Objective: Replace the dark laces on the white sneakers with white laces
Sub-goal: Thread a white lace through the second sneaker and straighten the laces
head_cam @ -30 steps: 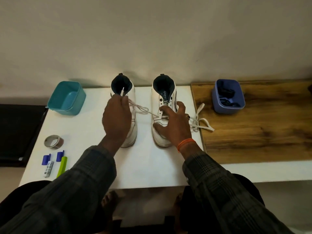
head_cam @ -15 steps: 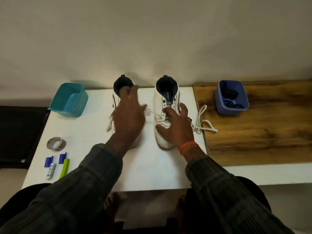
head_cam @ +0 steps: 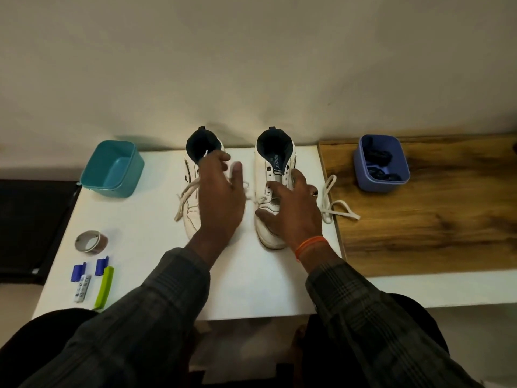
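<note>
White laces already run through both high-top sneakers on the white worktop, so the relacing looks well along. Seen from the head view, the left hand hovers over the left sneaker, fingers spread and loose, gripping nothing; a white lace trails off that shoe's outer side. The right hand rests on the right sneaker, fingers splayed over the eyelets, its lace spilling onto the wooden worktop. The dark laces sit in the blue tub, well apart. I'd say pin the shoe down firmly, then pull each crossing snug and keep both ends even.
</note>
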